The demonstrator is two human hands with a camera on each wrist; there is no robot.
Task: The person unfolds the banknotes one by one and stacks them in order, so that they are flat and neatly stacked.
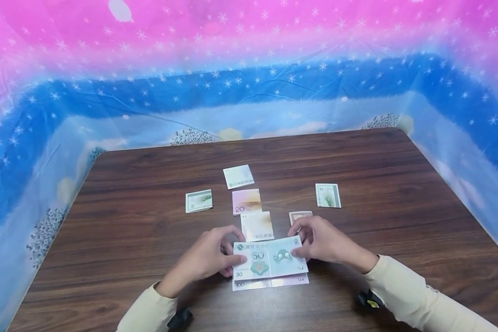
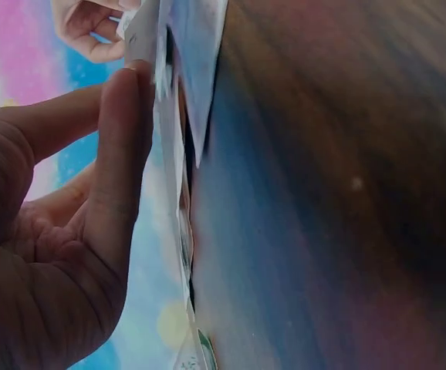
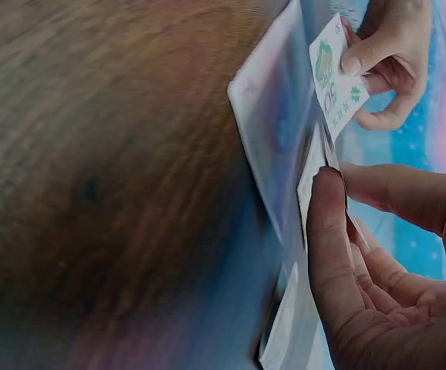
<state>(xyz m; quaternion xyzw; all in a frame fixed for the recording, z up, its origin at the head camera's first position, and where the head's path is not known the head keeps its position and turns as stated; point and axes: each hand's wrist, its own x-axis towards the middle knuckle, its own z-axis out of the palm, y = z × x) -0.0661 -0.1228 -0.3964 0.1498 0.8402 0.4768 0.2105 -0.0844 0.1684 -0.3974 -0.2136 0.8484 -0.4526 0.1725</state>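
Observation:
Both hands hold a green play banknote (image 1: 269,268) marked 50, with a crease down its middle. My left hand (image 1: 213,254) pinches its left edge, thumb on the printed face. At the opposite edge my right hand (image 1: 320,240) pinches it the same way. A pinkish banknote (image 1: 255,284) marked 100 shows below the 50 note's near edge, mostly hidden by it. In the right wrist view the 50 note (image 3: 332,85) is tilted up off the table, and the 100 note (image 3: 273,116) lies flat. Just beyond the hands lies a folded yellowish note (image 1: 257,225).
On the brown wooden table (image 1: 128,258) lie a folded note marked 20 (image 1: 246,202), a pale folded note (image 1: 238,176), green folded notes at left (image 1: 198,201) and right (image 1: 328,195), and a brownish note (image 1: 296,216) partly under my right hand. A snowflake-patterned cloth (image 1: 232,83) surrounds the table.

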